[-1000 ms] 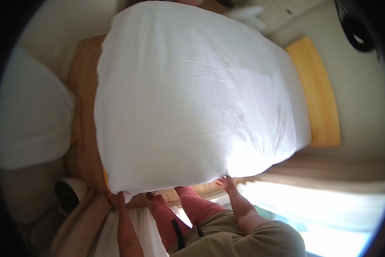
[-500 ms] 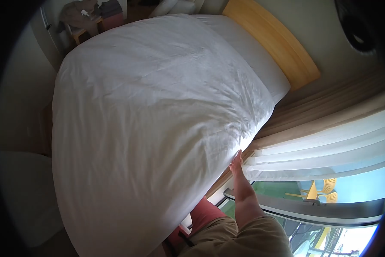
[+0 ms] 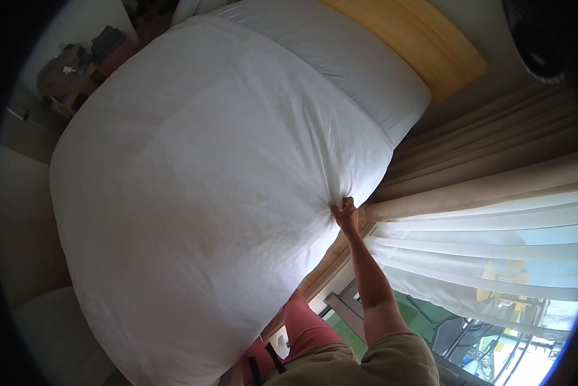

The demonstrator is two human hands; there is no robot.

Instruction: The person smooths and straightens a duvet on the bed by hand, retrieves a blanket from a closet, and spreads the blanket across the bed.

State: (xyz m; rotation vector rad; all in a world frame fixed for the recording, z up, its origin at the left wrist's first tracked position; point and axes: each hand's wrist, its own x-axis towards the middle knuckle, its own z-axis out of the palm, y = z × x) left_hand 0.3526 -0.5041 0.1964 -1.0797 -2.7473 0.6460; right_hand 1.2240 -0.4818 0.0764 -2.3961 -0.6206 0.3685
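Observation:
A white duvet covers most of the bed and puffs up in the middle. My right hand is closed around a bunched fold at its near right side, and creases fan out from the fingers. Between the duvet and the wooden headboard a strip of white sheet shows. My left hand is out of sight.
Beige curtains and a sheer white curtain hang to the right, by a window onto an outdoor area with furniture. Folded clothes lie on a piece of furniture at the back left. My leg is close to the bed's side.
My right hand has gone from touching the duvet's side to gripping a fold of it. The duvet has shifted away from the headboard, baring more sheet. The view has turned.

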